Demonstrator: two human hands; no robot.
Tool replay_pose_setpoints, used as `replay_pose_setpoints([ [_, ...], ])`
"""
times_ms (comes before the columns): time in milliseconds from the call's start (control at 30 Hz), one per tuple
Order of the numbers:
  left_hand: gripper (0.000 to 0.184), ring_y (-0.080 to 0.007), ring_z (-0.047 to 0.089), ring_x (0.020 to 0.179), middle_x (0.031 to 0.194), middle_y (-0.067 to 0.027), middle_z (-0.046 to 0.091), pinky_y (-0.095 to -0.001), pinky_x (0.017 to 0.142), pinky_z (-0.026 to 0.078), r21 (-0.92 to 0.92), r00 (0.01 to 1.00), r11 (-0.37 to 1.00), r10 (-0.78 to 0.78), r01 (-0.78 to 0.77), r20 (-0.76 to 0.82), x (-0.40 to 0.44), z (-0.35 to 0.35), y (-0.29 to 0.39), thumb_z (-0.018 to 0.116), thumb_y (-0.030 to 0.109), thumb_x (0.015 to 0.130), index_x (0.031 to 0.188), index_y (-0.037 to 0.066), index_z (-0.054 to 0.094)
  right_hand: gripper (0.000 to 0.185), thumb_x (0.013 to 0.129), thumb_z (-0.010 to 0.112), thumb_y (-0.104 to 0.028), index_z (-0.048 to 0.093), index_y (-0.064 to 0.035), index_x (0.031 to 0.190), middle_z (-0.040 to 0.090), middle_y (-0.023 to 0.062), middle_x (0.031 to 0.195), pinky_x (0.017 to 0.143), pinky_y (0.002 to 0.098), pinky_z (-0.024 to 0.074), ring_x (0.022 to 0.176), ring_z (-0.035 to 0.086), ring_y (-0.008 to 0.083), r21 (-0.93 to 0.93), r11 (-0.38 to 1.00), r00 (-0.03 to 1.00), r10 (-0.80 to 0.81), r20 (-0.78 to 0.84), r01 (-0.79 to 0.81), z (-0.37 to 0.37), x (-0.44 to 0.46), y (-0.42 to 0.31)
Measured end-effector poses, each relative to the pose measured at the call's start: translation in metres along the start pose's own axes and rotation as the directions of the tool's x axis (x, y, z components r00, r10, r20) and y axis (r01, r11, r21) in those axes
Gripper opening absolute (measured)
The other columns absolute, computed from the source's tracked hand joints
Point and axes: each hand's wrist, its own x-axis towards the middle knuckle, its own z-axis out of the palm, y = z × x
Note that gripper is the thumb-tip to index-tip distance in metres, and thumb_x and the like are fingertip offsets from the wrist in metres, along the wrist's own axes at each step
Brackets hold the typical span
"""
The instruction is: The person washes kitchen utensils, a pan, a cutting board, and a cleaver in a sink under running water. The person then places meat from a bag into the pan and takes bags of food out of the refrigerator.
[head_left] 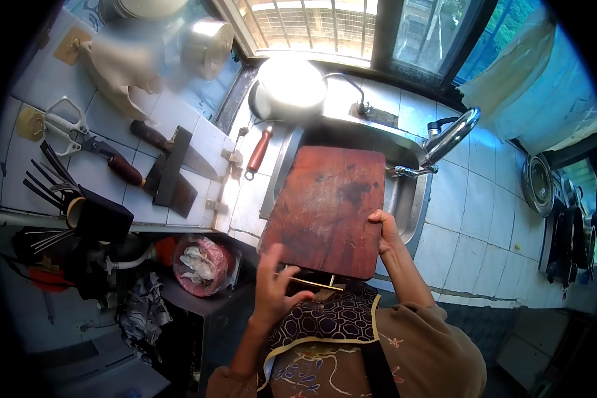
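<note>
A worn reddish-brown wooden cutting board (pixel 331 205) is held at a tilt over the near part of the steel sink (pixel 411 199). My right hand (pixel 389 233) grips its right edge, thumb on the upper face and the other fingers hidden behind. Near the board's lower left corner, my left hand (pixel 273 286) has its fingers apart and holds nothing; whether a fingertip touches the board I cannot tell. Beyond the right edge of the board stands a curved chrome faucet (pixel 451 139).
A brightly lit pot (pixel 288 89) stands behind the sink, and a red-handled tool (pixel 259 152) lies left of it. Cleavers (pixel 176 176) and scissors (pixel 69 123) hang on the left wall. Below is a red bin with a plastic liner (pixel 204 265). Pans (pixel 567 219) are at far right.
</note>
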Motion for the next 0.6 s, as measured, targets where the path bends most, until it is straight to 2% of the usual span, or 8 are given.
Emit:
replay_pose_setpoints([
  [33,0.044,-0.0376,0.034,0.118,0.124,-0.0218,0.039,-0.0503,0.098,0.025,0.094,0.987,0.991,0.086,-0.099,0.134,0.004,0.009,0.000,0.076,0.031,0.056,0.084,0.005,0.055,0.051,0.062,0.044,-0.006,0.041,0.0052,0.112,0.053,0.0189,0.101,0.081,0.0430,0.0484,0.090,0.057,0.0314,0.013,0.999,0.999,0.034,-0.033,-0.034,0.001,0.000,-0.004],
  [100,0.030,-0.0360,0.041,0.113,0.118,-0.0186,0.046,-0.0486,0.095,0.031,0.081,0.986,0.984,0.153,-0.158,0.071,0.015,0.029,-0.010,0.074,0.023,0.057,0.068,0.003,0.055,0.050,0.063,0.045,-0.006,0.041,0.0044,0.112,0.054,0.0182,0.099,0.079,0.0450,0.0491,0.089,0.057,0.0311,0.021,0.998,0.996,0.063,-0.060,-0.061,0.004,0.005,-0.013],
  [167,0.026,-0.0355,0.044,0.110,0.117,-0.0177,0.048,-0.0476,0.093,0.033,0.044,0.980,0.979,0.195,-0.197,0.044,0.034,0.036,-0.016,0.073,0.018,0.058,0.063,0.001,0.054,0.041,0.073,0.049,-0.014,0.044,0.0042,0.109,0.055,0.0174,0.100,0.081,0.0381,0.0489,0.088,0.058,0.0291,-0.215,0.976,0.992,-0.061,-0.113,0.035,0.007,0.014,-0.018],
  [233,0.018,-0.0355,0.047,0.106,0.112,-0.0176,0.051,-0.0427,0.091,0.037,-0.225,0.980,0.958,0.193,-0.177,0.050,0.057,0.044,-0.012,0.068,0.007,0.060,0.056,-0.001,0.052,0.042,0.075,0.051,-0.019,0.044,0.0027,0.110,0.055,0.0178,0.101,0.081,0.0381,0.0483,0.088,0.058,0.0283,-0.184,0.980,0.991,-0.098,-0.095,0.079,0.017,0.030,-0.026],
  [333,0.012,-0.0218,0.057,0.083,0.096,-0.0120,0.057,-0.0288,0.074,0.043,-0.514,0.991,0.856,-0.106,0.048,-0.083,0.094,0.046,-0.012,0.061,0.003,0.069,0.061,-0.002,0.054,0.046,0.081,0.054,-0.031,0.045,-0.0003,0.114,0.055,0.0186,0.106,0.083,0.0344,0.0464,0.094,0.057,0.0257,-0.256,0.966,0.999,-0.050,-0.022,0.043,0.015,0.048,-0.040],
  [400,0.007,-0.0104,0.051,0.064,0.076,-0.0031,0.057,-0.0235,0.057,0.040,-0.799,0.846,0.475,-0.528,0.368,0.075,0.115,0.055,-0.030,0.058,0.004,0.075,0.069,-0.001,0.055,0.040,0.081,0.053,-0.026,0.048,-0.0044,0.115,0.057,0.0126,0.102,0.073,0.0277,0.0481,0.090,0.058,0.0207,-0.360,0.904,0.971,-0.195,0.137,0.232,0.034,0.053,-0.041],
  [467,0.004,-0.0069,0.045,0.052,0.059,0.0037,0.049,-0.0206,0.048,0.035,-0.881,0.706,0.220,-0.689,0.418,0.163,0.133,0.059,-0.048,0.055,0.006,0.076,0.075,0.002,0.055,0.031,0.081,0.053,-0.020,0.053,-0.0042,0.107,0.060,0.0086,0.093,0.064,0.0241,0.0483,0.079,0.060,0.0155,-0.659,0.727,0.978,-0.200,0.068,0.194,0.024,0.072,-0.047],
  [600,0.038,-0.0144,0.054,0.057,0.054,-0.0020,0.051,-0.0271,0.059,0.046,-0.917,0.614,-0.281,-0.682,0.282,0.398,0.141,0.085,-0.071,0.049,0.013,0.079,0.046,0.017,0.029,0.017,0.078,0.056,-0.021,0.062,-0.0052,0.079,0.062,0.0034,0.071,0.041,0.0222,0.0418,0.052,0.056,0.0088,-0.871,0.484,0.913,-0.310,-0.266,-0.090,-0.046,0.058,-0.078],
])
